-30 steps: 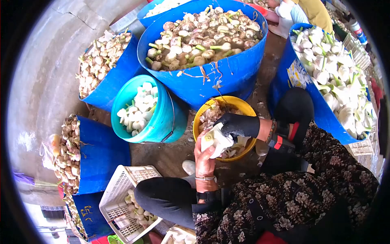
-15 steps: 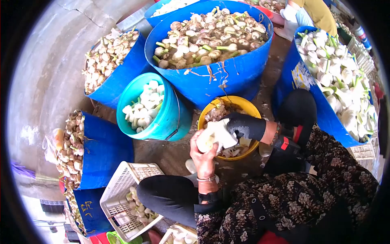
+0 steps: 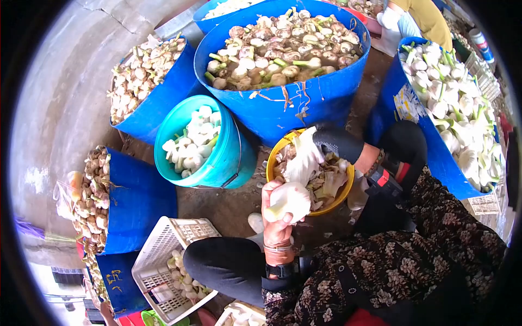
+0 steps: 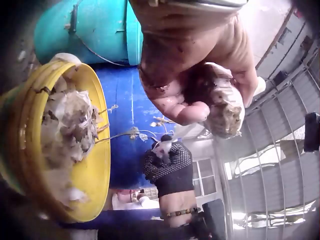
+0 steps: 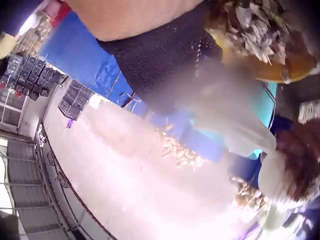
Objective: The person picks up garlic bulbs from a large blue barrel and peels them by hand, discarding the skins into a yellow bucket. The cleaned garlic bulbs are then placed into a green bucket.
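Observation:
My bare left hand (image 3: 278, 231) has its fingers and thumb curled round a white garlic bulb (image 3: 289, 202), held in front of the yellow bucket (image 3: 348, 187). In the left wrist view the bulb's root end (image 4: 227, 115) shows brown. My right hand (image 3: 340, 145), in a dark glove with a dotted palm, pinches a pale sheet of garlic skin (image 3: 304, 157) above the bucket. That skin stretches down toward the bulb; in the right wrist view the pale strip (image 5: 235, 127) is blurred and reaches the bulb (image 5: 272, 175). Loose peelings (image 3: 326, 182) lie in the bucket.
A turquoise bucket (image 3: 163, 157) of white bulbs stands left of the yellow one. Blue tubs of garlic (image 3: 283, 117) stand behind, at the left and at the right (image 3: 389, 81). A white crate (image 3: 157, 244) sits beside the left knee. Another person's leg (image 3: 429, 22) shows at the back.
My right hand has moved up and away from the left, drawing the pale skin out from the bulb. My left hand still grips the bulb, now a little lower and more exposed.

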